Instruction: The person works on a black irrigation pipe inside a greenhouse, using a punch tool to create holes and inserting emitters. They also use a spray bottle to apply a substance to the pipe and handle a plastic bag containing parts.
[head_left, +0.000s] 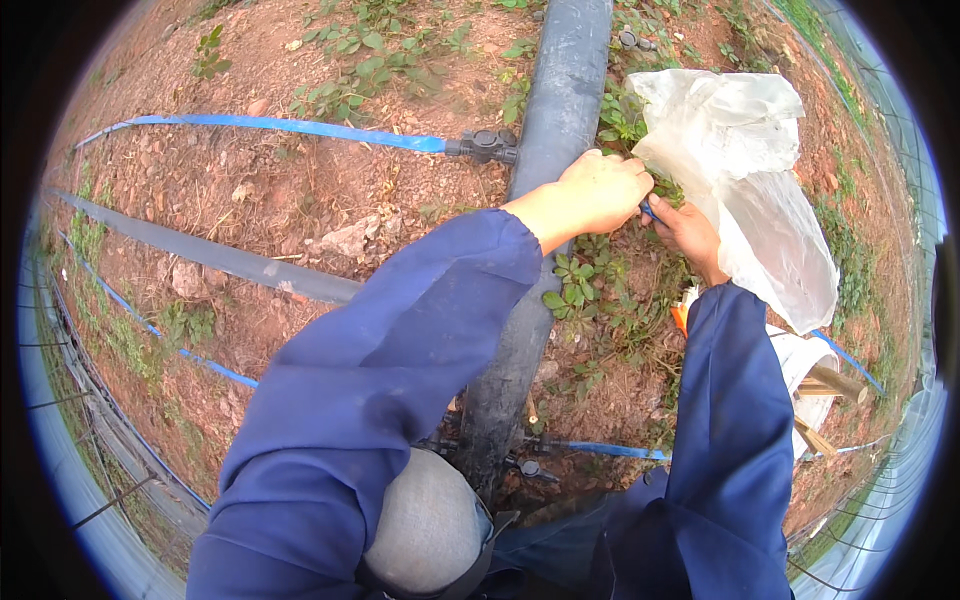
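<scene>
My two hands meet just right of the thick black pipe (570, 90). My left hand (603, 192) reaches across the pipe with its fingers curled closed, and whatever is in them is hidden. A small blue piece (648, 208) shows between the hands, pinched by the thumb and fingers of my right hand (692, 238). It looks like the end of a blue strip, though most of it is covered. A crumpled clear plastic bag (735, 130) lies against the back of my right hand and spreads beyond it.
Left of the pipe, a blue flat hose (330, 128) joins a black valve fitting (487, 146). A grey-black hose (230, 258) runs below it. Another blue hose (615, 450) lies nearer me. A white bucket (797, 352) with wooden handles (835, 383) stands at right. Leafy weeds (575, 283) grow alongside.
</scene>
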